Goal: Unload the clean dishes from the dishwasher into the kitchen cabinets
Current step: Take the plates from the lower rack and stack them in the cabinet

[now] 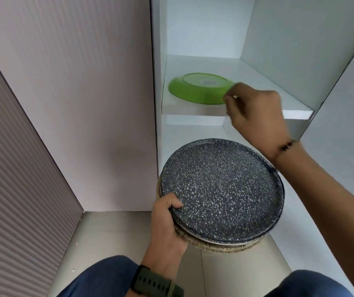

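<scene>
Setting a rigid, seemingly light green bowl (199, 91) upside down on the shelf (257, 82), the right hand (255, 110) pinches its rim; the left hand (167, 224) grips stacked speckled plates (221, 189) by their edge, likely heavier and breakable.

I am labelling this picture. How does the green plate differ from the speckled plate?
The green plate lies upside down on the shelf; the speckled plate faces up atop a stack gripped by the left hand. The right hand is at the green plate's rim. Both are round.

glossy green plastic plate (199, 91) on a smooth matt white shelf (257, 80); dark speckled plate (221, 189), matt and grainy; ribbed panel (11, 189) at left.
</scene>
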### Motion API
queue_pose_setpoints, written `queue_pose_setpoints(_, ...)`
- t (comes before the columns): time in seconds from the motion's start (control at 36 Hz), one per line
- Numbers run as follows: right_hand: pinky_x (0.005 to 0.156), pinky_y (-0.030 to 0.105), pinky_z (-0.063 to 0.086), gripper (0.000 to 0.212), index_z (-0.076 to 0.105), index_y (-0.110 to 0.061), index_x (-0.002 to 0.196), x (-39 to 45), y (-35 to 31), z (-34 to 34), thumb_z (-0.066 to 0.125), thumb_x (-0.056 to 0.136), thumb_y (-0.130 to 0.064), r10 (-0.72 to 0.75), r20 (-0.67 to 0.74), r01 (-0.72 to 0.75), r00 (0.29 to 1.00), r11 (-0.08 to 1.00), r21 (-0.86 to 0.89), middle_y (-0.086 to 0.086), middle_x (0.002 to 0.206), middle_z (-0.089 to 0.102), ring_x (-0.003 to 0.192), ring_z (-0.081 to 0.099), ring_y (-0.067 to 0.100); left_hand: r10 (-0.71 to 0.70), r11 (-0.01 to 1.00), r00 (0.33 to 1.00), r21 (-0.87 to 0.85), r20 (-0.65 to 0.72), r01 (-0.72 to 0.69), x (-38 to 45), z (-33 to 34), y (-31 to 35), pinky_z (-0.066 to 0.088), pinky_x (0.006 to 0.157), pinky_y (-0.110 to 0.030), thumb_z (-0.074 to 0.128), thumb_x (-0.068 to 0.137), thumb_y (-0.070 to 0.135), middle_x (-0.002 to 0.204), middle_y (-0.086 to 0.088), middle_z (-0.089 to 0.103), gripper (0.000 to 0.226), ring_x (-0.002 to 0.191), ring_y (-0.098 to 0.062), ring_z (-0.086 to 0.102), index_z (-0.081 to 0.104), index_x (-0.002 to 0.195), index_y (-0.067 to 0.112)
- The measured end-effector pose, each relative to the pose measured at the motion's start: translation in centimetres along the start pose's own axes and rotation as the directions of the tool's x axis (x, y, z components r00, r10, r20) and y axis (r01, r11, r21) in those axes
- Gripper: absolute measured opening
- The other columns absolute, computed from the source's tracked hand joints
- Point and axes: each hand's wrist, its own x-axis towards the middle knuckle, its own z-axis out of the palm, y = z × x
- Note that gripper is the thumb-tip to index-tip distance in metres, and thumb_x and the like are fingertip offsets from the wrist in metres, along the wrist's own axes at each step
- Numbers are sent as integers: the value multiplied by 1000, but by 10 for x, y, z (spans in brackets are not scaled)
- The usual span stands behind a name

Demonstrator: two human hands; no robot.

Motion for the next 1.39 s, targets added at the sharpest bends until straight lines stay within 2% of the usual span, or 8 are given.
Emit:
queue_pose_setpoints(0.08,68,39,51,23,64,-8,84,-22,23,-7,48,88,-24,227,156,-203,961,967,-154,21,76,67,73,61,41,12,1000,1000,8,2,-12,0,0,2,45,90,-54,34,71,-1,86,-12,64,32,87,-32,58,57,93,6)
queue_pose_setpoints(0.22,52,28,28,48,53,-2,66,-41,51,-12,56,89,-44,448,701,-360,555,889,-283,11,58,50,55,47,23,21,1000,999,5,44,-21,0,-2,2,46,88,-51,39,63,3,86,-12,63,38,86,-32,57,57,96,6)
queue_pose_setpoints(0.28,51,28,18,46,47,-5,63,-46,53,-15,61,86,-43,435,740,-490,513,856,-164,5,53,35,50,32,18,29,1000,999,9,38,-29,0,-3,1,48,86,-51,40,65,3,88,-12,65,38,87,-32,58,57,99,7)
queue_pose_setpoints(0.44,72,31,34,32,63,11,86,-47,59,-20,70,81,-20,506,728,-749,463,662,16,27,82,52,78,40,21,53,998,998,25,20,-54,-3,-3,-3,51,77,-44,44,87,9,74,-7,73,17,79,-29,63,59,94,12)
queue_pose_setpoints(0.56,57,26,24,12,70,1,83,-46,61,-19,72,78,-11,548,696,-785,464,618,37,13,77,49,65,33,20,74,996,994,39,85,-78,-1,-7,-2,51,82,-47,52,88,29,99,-9,73,28,88,-30,69,61,110,15)
queue_pose_setpoints(0.83,43,17,32,10,71,0,85,-49,64,-23,66,77,1,581,528,-659,619,751,-54,2,57,53,51,42,11,74,995,996,60,58,-77,5,-10,-4,50,87,-48,63,70,33,100,-11,73,30,90,-30,69,69,95,18)
queue_pose_setpoints(1.22,66,31,39,23,61,4,90,-30,56,-28,48,90,-16,604,371,-540,705,797,-271,21,89,61,82,55,34,52,998,999,40,-4,-52,7,-12,-8,52,77,-39,57,82,16,88,-13,73,15,82,-29,67,68,91,10)
queue_pose_setpoints(1.39,64,30,45,35,66,0,85,-23,50,-43,58,90,-34,563,619,-709,547,705,-16,22,81,65,63,56,26,15,998,999,63,-52,-12,10,-16,-11,53,78,-39,57,81,16,95,-15,71,21,85,-30,66,67,98,8)
